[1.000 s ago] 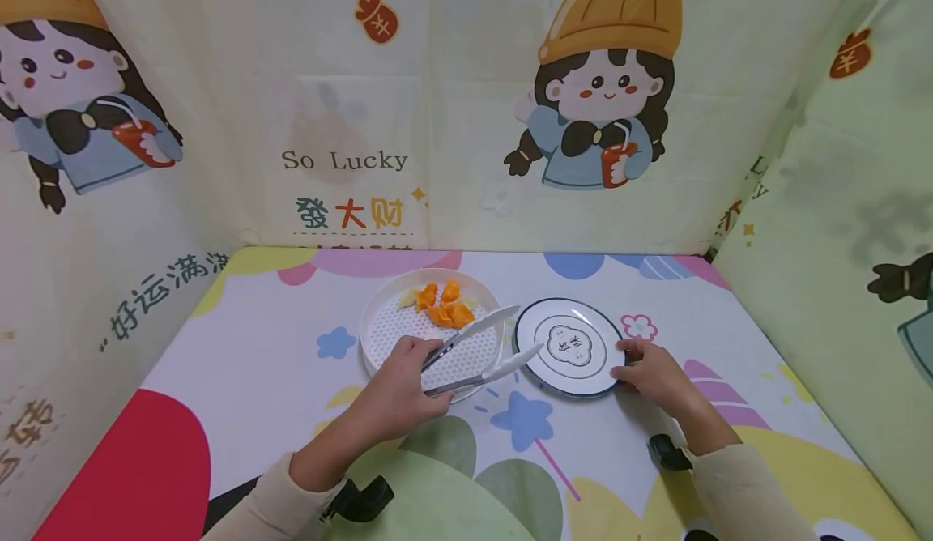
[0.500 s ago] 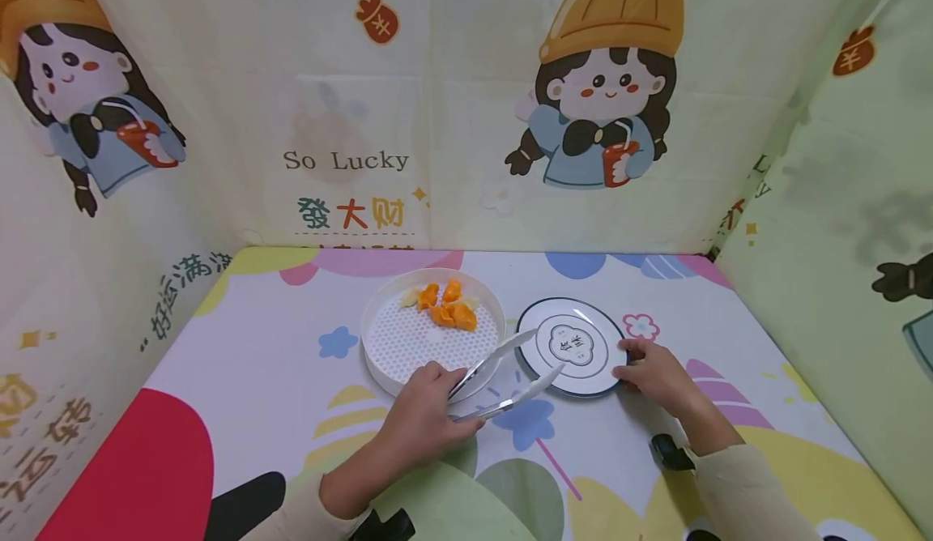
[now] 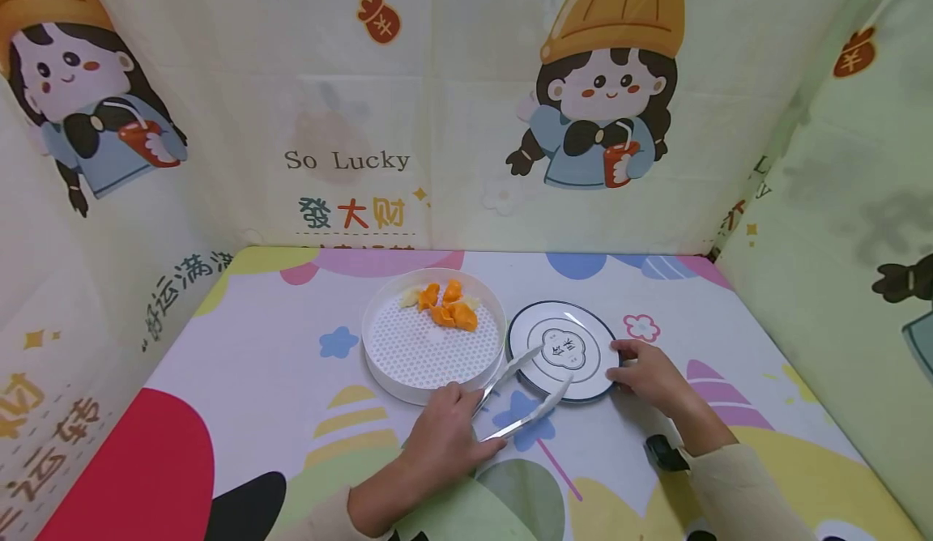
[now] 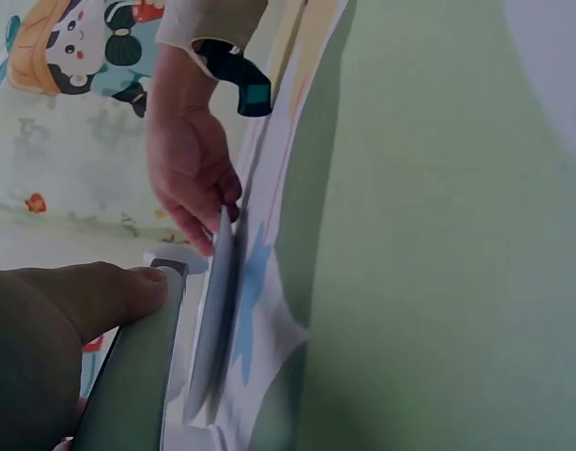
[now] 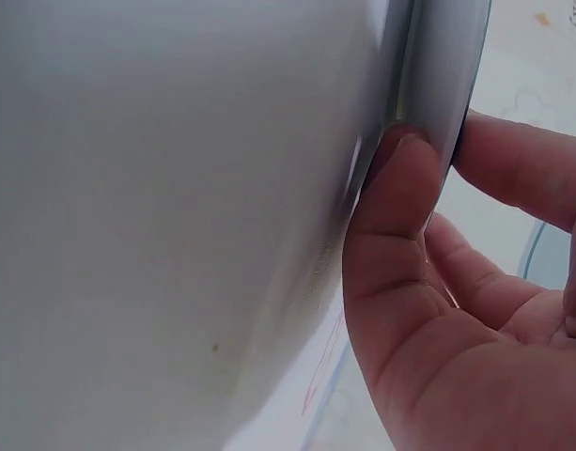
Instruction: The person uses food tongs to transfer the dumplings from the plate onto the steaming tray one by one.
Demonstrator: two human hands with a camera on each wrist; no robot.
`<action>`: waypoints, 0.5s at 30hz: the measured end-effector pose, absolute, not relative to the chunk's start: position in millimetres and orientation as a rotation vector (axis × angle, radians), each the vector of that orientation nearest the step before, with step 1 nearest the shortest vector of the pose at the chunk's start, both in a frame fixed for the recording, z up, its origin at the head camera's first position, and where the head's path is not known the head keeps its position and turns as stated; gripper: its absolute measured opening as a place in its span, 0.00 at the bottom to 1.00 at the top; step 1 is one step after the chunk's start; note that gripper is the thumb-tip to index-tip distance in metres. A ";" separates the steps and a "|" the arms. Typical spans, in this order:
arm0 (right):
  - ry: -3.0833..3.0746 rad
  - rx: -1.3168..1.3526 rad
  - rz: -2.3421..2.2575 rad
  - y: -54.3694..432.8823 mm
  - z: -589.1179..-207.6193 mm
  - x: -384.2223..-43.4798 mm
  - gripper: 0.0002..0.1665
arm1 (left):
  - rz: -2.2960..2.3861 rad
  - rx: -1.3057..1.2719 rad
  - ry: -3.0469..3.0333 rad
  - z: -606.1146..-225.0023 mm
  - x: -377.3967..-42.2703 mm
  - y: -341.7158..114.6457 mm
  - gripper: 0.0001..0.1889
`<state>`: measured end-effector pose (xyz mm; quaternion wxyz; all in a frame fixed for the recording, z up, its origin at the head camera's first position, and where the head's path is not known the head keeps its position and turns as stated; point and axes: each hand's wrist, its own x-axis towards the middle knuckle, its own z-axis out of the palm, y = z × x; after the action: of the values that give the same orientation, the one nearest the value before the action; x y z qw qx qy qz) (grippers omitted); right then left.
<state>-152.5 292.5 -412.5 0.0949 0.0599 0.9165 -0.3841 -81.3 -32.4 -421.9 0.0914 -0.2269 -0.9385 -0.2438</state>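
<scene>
My left hand (image 3: 446, 437) holds a pair of metal tongs (image 3: 549, 403) with pale tips, their two arms spread apart and nothing between them. The tips overlap a white, dark-rimmed plate (image 3: 594, 334) in the head view. On the plate's right side, my right hand (image 3: 649, 375) pinches the rim between thumb and fingers. The plate's pale underside (image 5: 175, 235) fills much of the right wrist view. Seen edge-on in the left wrist view, the plate (image 4: 212, 319) lies close over the tablecloth. Left of it stands a round white tray (image 3: 397, 359) with several crumpled orange pieces (image 3: 457, 314) at its back.
Pale yellowish pieces (image 3: 410, 298) lie beside the orange ones in the tray. A colourful printed cloth (image 3: 270, 363) covers the table. Printed curtains (image 3: 466, 120) enclose the back and both sides.
My left hand with the tongs has moved right and towards the table's front, away from over the tray. The plate has shifted slightly left in my right hand's grip.
</scene>
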 end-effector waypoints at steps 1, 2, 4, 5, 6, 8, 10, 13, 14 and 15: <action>2.721 0.178 -1.132 292.4 -412.3 -152.4 0.33 | -0.728 -0.668 -2.791 -422.7 -80.9 -31.7 0.33; 2.721 0.183 -1.128 292.4 -412.5 -152.5 0.33 | -0.729 -0.662 -2.793 -423.8 -80.6 -31.0 0.33; 2.721 0.189 -1.122 292.5 -413.0 -152.8 0.33 | -0.727 -0.650 -2.791 -426.3 -80.5 -30.0 0.33; 2.720 0.189 -1.120 292.4 -413.1 -152.8 0.33 | -0.724 -0.644 -2.790 -427.5 -80.6 -29.5 0.33; 2.716 0.192 -1.121 292.5 -413.2 -152.9 0.33 | -0.722 -0.636 -2.792 -428.5 -80.8 -29.1 0.33; 2.712 0.196 -1.128 292.6 -413.5 -152.9 0.33 | -0.704 -0.621 -2.810 -430.7 -81.2 -28.3 0.33; 2.703 0.196 -1.134 293.1 -413.1 -152.6 0.34 | -0.688 -0.612 -2.838 -431.5 -81.7 -27.8 0.33; 2.713 0.188 -1.105 294.0 -410.8 -151.2 0.35 | -0.648 -0.611 -2.871 -431.3 -82.4 -28.4 0.35; 2.729 0.182 -1.078 294.4 -409.3 -150.6 0.35 | -0.642 -0.613 -2.873 -430.0 -82.7 -29.5 0.36; 2.745 0.176 -1.053 294.4 -407.5 -149.5 0.36 | -0.634 -0.619 -2.868 -428.0 -83.1 -31.3 0.37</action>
<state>-149.5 294.4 -407.5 0.0978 0.0594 0.9276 -0.3556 -83.1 -31.3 -428.0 0.0700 -0.2059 -0.9530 -0.2108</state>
